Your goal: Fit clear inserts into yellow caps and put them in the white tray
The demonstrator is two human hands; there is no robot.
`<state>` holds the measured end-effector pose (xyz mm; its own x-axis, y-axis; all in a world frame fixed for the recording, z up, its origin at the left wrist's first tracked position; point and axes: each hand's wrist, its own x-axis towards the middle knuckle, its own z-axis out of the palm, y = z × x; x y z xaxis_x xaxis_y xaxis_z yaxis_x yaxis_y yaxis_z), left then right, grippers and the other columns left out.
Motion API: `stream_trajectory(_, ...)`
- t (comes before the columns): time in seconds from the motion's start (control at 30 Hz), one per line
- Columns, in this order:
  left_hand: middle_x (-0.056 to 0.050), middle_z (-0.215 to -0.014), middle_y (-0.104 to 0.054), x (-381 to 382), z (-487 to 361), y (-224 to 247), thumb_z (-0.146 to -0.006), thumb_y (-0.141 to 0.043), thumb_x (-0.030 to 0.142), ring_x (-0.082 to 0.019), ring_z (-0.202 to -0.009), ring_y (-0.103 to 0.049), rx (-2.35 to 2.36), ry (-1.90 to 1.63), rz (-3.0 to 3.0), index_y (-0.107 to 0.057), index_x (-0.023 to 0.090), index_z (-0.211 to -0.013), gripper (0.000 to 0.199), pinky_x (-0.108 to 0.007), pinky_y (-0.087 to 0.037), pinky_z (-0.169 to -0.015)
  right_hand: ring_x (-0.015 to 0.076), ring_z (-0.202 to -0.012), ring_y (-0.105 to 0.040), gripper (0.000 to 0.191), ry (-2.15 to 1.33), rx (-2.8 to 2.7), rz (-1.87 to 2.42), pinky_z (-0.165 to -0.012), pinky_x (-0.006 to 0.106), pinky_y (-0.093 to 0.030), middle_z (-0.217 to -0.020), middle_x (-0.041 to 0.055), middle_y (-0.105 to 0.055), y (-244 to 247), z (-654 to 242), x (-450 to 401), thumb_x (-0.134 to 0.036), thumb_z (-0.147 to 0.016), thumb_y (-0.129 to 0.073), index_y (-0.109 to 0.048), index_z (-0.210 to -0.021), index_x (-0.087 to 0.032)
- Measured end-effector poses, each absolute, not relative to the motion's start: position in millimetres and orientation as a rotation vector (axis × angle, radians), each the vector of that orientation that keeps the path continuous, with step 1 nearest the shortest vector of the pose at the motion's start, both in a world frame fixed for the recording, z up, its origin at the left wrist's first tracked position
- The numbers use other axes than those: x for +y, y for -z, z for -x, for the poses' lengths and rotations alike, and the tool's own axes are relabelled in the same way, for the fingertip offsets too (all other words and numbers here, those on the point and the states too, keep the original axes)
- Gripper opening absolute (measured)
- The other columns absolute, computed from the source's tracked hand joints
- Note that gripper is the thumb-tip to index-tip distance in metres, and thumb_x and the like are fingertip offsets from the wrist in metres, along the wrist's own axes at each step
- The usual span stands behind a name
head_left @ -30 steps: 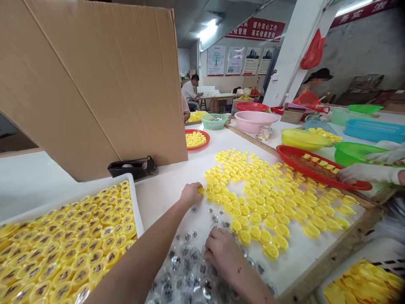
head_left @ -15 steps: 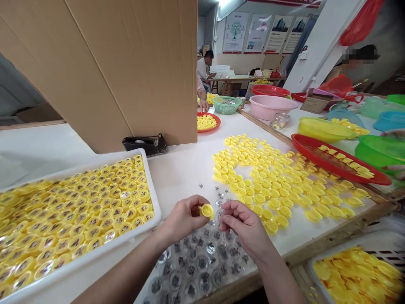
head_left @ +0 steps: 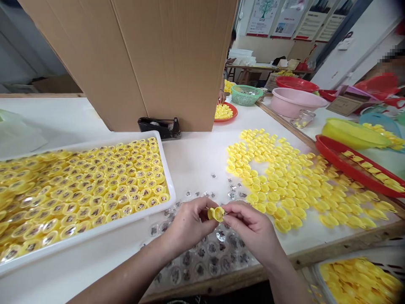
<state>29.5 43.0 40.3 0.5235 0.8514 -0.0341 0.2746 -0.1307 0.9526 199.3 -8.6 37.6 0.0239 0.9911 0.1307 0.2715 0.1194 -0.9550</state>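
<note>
Between the thumb and fingers of my left hand (head_left: 191, 223) is a small round yellow plastic cap (head_left: 218, 214), its open side tilted up. My right hand (head_left: 249, 223) meets it from the right, thumb and fingertips pinched at the rim; what they grip there is hidden. Inside the cap something pale and shiny shows. Clear domed discs with dark printed figures (head_left: 200, 269) lie on the table beneath and around both hands. To the right spread many loose yellow caps (head_left: 286, 181). A white tray (head_left: 170, 190) on the left is full of yellow caps with printed centres.
A large cardboard sheet (head_left: 171, 63) stands upright at the back, with a black tape dispenser (head_left: 160, 128) at its foot. Along the right are a red tray (head_left: 357, 164) and a pink basin (head_left: 297, 102). Below the wooden edge sits a bin of yellow pieces (head_left: 357, 278). A co-worker's hand shows far back.
My right hand has come left from among the clear discs to the yellow cap, and its fingers have closed at the rim. The camera view has shifted left and down.
</note>
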Motion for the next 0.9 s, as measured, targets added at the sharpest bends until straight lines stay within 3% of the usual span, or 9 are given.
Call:
stream_trajectory(0.17, 0.002, -0.067, -0.062, 38.2, -27.7, -40.9, -0.070, -0.060, 0.014, -0.010, -0.060, -0.052, 1.030, -0.656, -1.677, -0.067, 0.019, -0.085, 0.018, -0.021, -0.039, -0.055, 0.0140, -0.070, -0.058, 0.014, -0.530, -1.721, 1.431, -0.065, 0.027, -0.048, -0.087, 0.0019, -0.061, -52.1, -187.8, -13.6, -0.016, -0.081, -0.064, -0.064, -0.095, -0.021)
stream_trajectory(0.43, 0.003, -0.066, -0.062, 35.2, -26.3, -35.1, -0.073, -0.058, 0.012, -0.006, -0.051, -0.047, 0.870, -0.675, -1.390, -0.065, 0.017, -0.095, 0.024, -0.018, -0.036, -0.049, 0.0206, -0.085, -0.061, 0.022, -0.379, -1.915, 1.476, -0.072, 0.034, -0.052, -0.095, 0.0067, -0.064, -52.7, -188.0, -16.4, -0.024, -0.090, -0.055, -0.060, -0.111, -0.022)
stream_trajectory(0.73, 0.004, -0.065, -0.064, 36.3, -25.0, -55.0, -0.069, -0.049, 0.005, -0.009, -0.055, -0.051, 1.016, -0.575, -1.660, -0.072, 0.024, -0.098, 0.042, -0.020, -0.038, -0.053, 0.0230, -0.086, -0.063, 0.025, -0.138, -2.053, 1.444, -0.067, 0.032, -0.054, -0.098, 0.0103, -0.064, -53.5, -184.3, -22.3, -0.021, -0.094, -0.046, -0.058, -0.115, -0.018)
stream_trajectory(0.9, 0.001, -0.075, -0.067, 36.3, -23.4, -62.0, -0.074, -0.053, 0.012, -0.010, -0.059, -0.054, 0.947, -0.499, -1.561, -0.068, 0.023, -0.104, 0.036, -0.020, -0.038, -0.051, 0.0224, -0.088, -0.063, 0.026, -0.021, -2.085, 1.425, -0.070, 0.031, -0.053, -0.098, 0.0122, -0.063, -55.1, -184.1, -25.9, -0.018, -0.094, -0.044, -0.056, -0.118, -0.013)
